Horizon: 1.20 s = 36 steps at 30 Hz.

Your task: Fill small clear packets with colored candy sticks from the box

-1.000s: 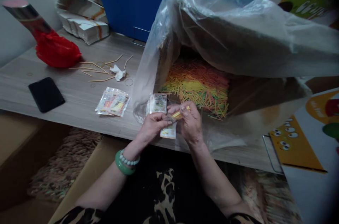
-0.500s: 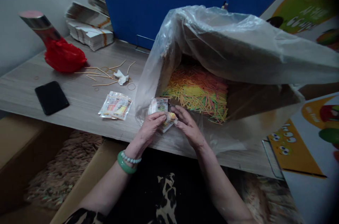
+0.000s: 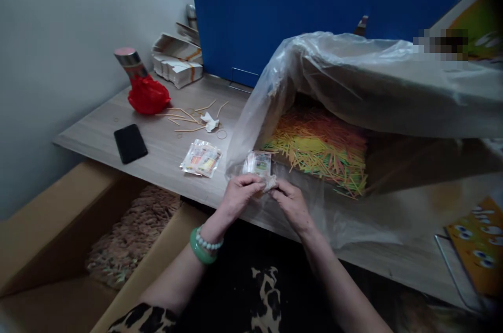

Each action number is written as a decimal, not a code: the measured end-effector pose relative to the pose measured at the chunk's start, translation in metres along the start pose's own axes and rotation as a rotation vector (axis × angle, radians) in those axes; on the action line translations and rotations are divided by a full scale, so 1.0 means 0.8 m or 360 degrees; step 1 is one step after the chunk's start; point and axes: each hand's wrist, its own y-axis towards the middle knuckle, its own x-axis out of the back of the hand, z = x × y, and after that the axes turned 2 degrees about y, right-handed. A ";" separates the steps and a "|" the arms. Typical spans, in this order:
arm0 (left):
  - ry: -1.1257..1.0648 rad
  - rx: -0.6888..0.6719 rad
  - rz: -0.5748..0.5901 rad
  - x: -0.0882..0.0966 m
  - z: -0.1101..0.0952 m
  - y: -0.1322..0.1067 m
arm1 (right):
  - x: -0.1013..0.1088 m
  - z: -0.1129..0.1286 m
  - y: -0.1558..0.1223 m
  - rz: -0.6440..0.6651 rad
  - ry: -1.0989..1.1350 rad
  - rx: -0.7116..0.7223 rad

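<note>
Close together at the table's front edge, my left hand and my right hand pinch a small, pale, crumpled plastic packet between their fingertips. Its contents are too blurred to make out. Just behind the fingers lies a printed clear packet, partly covered by my left hand. Several similar flat packets with pink and yellow strips lie stacked to the left. Beyond my right hand is a box lined with clear plastic, holding a heap of thin coloured sticks in orange, yellow and green.
A black phone, thin beige sticks, a crumpled white tissue and a red plastic bag around a cylinder lie left. White stacked cards stand behind. A cardboard box sits below the table, left.
The view has swung left and up. My right fingers, partly spread before, now close on the packet's right side. The packet looks more crumpled and paler; its yellow print no longer shows.
</note>
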 end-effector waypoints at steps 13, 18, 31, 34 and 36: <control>0.1704 -0.0313 -0.1110 0.119 0.010 0.055 | -0.024 -0.037 0.074 -0.0473 -0.1028 -0.0608; 0.2295 -0.0077 -0.1212 0.134 0.015 0.066 | -0.027 -0.053 0.088 -0.0503 -0.0932 -0.0666; 0.0493 -0.0026 -0.0312 -0.001 0.003 0.039 | 0.004 -0.018 0.035 -0.0472 -0.0438 -0.0144; 0.0043 0.0271 -0.0189 -0.027 0.007 0.057 | 0.024 -0.014 0.025 -0.0046 -0.0164 -0.0068; -0.0128 0.0361 -0.0223 -0.035 0.009 0.064 | 0.064 -0.014 0.026 -0.0048 -0.0196 -0.0013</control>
